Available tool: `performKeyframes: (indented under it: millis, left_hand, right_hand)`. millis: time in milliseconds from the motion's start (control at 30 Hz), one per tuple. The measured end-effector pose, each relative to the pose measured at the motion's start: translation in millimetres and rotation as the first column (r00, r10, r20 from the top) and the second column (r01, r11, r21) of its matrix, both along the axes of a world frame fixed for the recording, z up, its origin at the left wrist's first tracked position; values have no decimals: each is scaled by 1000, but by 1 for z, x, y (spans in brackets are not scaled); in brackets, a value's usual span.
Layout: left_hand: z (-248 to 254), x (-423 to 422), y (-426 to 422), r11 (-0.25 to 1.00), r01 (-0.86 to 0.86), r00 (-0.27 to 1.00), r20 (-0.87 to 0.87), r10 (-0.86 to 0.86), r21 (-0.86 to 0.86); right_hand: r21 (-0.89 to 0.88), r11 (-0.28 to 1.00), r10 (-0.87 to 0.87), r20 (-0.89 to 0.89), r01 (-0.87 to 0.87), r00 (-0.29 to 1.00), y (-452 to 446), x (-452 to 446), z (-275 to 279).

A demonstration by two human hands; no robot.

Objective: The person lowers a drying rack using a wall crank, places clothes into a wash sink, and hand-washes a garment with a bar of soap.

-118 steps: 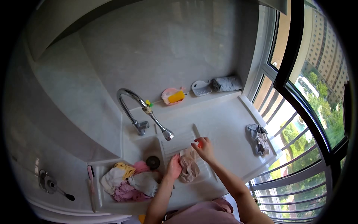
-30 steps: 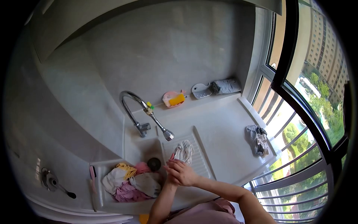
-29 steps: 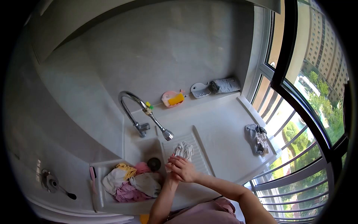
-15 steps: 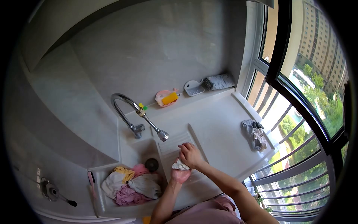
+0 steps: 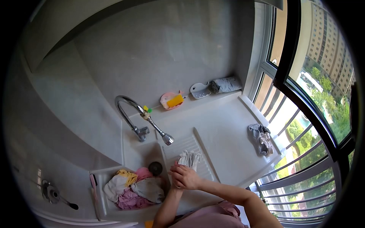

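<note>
Right hand (image 5: 185, 177) hides left hand (image 5: 176, 185) | grip openness, hold: unclear | white cloth (image 5: 189, 159) adjoining | clothes heap (image 5: 131, 190), faucet (image 5: 167, 138) nearby

- White worktop (image 5: 228, 140), center frame, with a ridged washboard (image 5: 205, 171).
- Crumpled gray and white fabric (image 5: 260, 139), at right.
- White cloth (image 5: 190, 159) on the washboard, lower center.

- I've got the right hand (image 5: 185, 177) laid over the left hand (image 5: 176, 185); left mostly hidden, its grip unreadable to me.
- White cloth (image 5: 189, 159) spills past both hands onto the washboard (image 5: 205, 171).
- Chrome faucet (image 5: 167, 139) hangs over the sink area, beyond the hands.
- Clothes pile (image 5: 134, 189) in the basin (image 5: 106, 209), beside the black drain (image 5: 155, 168); pink brush (image 5: 95, 192) on the left rim.
- Back ledge, I see yellow block (image 5: 175, 100) in pink dish (image 5: 165, 99), then gray dish (image 5: 199, 91), gray roll (image 5: 226, 84).
- Bunched cloths (image 5: 261, 139) near the window.
</note>
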State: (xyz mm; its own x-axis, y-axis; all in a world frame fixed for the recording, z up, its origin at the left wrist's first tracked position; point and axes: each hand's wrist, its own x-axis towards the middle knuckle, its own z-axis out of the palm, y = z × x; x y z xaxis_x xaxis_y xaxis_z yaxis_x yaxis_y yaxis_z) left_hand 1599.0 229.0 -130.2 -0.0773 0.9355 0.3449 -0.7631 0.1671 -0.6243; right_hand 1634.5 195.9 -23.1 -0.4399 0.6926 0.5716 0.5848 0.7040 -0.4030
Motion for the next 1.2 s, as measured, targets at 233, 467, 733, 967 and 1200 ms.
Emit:
performKeyframes:
  millis: [233, 467, 733, 967, 1200]
  left_hand:
    - [54, -58, -1, 811, 413, 404, -715, -571, -414]
    - [7, -46, 8, 969, 242, 688, -696, -204, -44]
    - [89, -62, 13, 860, 399, 403, -782, -476, -318]
    - [-18, -41, 61, 802, 562, 782, -447, -436, 202]
    - [49, -45, 22, 884, 422, 444, -805, -394, -200]
  right_hand:
    - [-106, 910, -404, -4, 401, 915, 48, 24, -12]
    - [-60, 986, -154, 2, 154, 988, 27, 10, -7]
    - [-616, 313, -679, -678, -723, 283, 84, 75, -37]
    - [-33, 987, -160, -187, 157, 969, 24, 7, 6]
    - [-253, 805, -577, -127, 537, 806, 43, -5, 9]
